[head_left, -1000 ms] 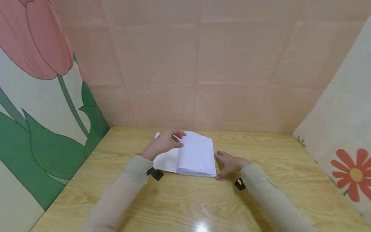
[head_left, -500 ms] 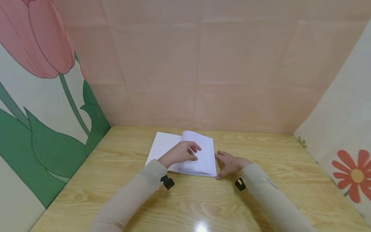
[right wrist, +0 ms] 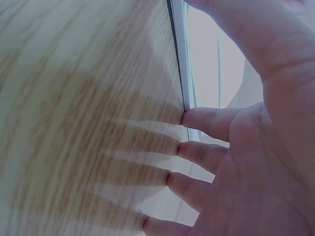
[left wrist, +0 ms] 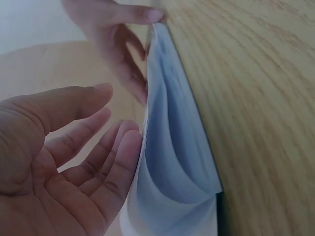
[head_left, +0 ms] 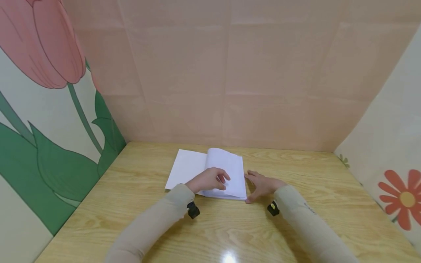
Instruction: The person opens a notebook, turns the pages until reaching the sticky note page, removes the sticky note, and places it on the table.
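Observation:
An open book [head_left: 227, 159] with white pages lies on the wooden table. Its left side lies flat, while pages on the right bow up near the spine, their curved edges plain in the left wrist view. My left hand [head_left: 210, 179] is over the right-hand page, fingers loosely bent and spread from the thumb; some fingertips touch the page's surface [left wrist: 142, 189]. At the book's right edge rests my right hand [head_left: 263, 185], its thumb by the near corner. In the right wrist view, the fingers of my right hand [right wrist: 246, 172] stretch along the book's edge [right wrist: 182, 64].
The wooden table [head_left: 279, 233] runs back to a plain pinkish wall covering [head_left: 223, 73]. A tulip-patterned panel [head_left: 59, 120] borders the left side and a flower-patterned panel [head_left: 394, 146] the right. Dark wrist cameras [head_left: 193, 210] hang beneath both sleeves.
My left hand has moved from the book's left side rightward and nearer, onto the right-hand page. The left page shows more fully and lies flat. My right hand has stayed in place.

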`<control>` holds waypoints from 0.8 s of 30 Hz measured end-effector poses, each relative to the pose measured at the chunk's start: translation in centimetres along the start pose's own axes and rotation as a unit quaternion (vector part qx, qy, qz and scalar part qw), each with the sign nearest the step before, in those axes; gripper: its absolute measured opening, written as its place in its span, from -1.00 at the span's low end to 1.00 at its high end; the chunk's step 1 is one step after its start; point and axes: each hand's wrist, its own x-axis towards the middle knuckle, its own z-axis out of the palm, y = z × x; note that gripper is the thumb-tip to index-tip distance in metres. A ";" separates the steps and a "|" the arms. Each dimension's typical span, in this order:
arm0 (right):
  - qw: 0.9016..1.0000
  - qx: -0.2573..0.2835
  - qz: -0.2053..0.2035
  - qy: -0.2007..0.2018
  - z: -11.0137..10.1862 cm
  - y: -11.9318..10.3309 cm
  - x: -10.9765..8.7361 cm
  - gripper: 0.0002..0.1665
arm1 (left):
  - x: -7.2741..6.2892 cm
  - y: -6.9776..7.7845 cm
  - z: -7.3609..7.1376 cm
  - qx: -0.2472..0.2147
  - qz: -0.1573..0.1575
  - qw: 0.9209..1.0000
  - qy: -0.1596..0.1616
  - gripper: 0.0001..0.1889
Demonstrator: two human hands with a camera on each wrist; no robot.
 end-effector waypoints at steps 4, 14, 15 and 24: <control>1.000 0.004 -0.005 0.003 0.0 0.0 0.0 0.31 | 0.2 -0.1 0.5 0.026 -0.008 1.000 -0.014 -0.73; 1.000 0.016 -0.021 0.009 0.1 0.1 0.0 0.31 | 1.1 -1.3 1.7 0.097 -0.005 0.995 -0.028 -0.80; 1.000 0.017 -0.021 0.009 0.1 0.1 -0.1 0.31 | 1.2 -1.3 1.8 0.103 -0.005 0.994 -0.028 -0.80; 0.999 0.021 -0.023 0.013 0.1 0.2 -0.1 0.31 | 1.6 -0.8 2.0 0.161 -0.002 0.987 -0.025 -0.79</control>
